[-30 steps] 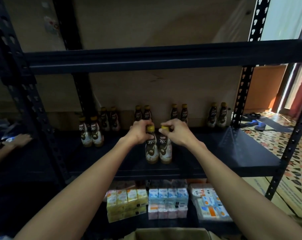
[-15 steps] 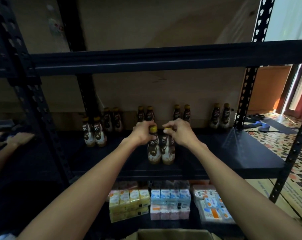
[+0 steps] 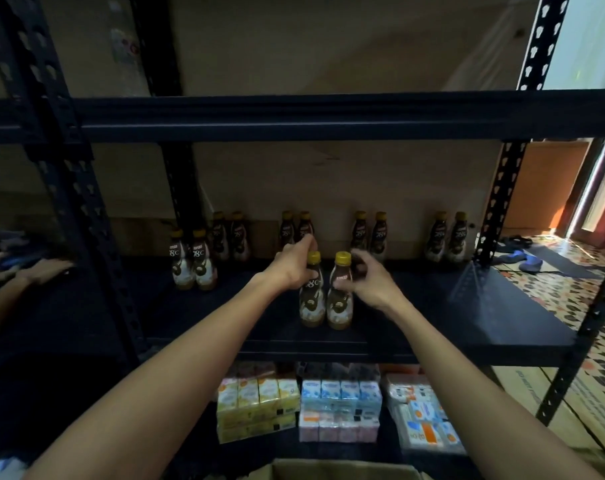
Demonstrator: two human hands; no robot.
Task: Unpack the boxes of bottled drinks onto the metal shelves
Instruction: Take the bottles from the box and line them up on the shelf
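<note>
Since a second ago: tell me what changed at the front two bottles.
Both hands came off the caps, which now show. The left hand slid to the left of the left bottle, the right hand down and right of the right bottle. Whether either still touches is unclear. Both bottles stay upright, side by side on the shelf; the back pairs are unchanged.

Both arms stretched forward, left hand [image 3: 291, 270] half-curled, right hand [image 3: 372, 284] fingers [image 3: 361, 263] loosely curled, hands near together
</note>
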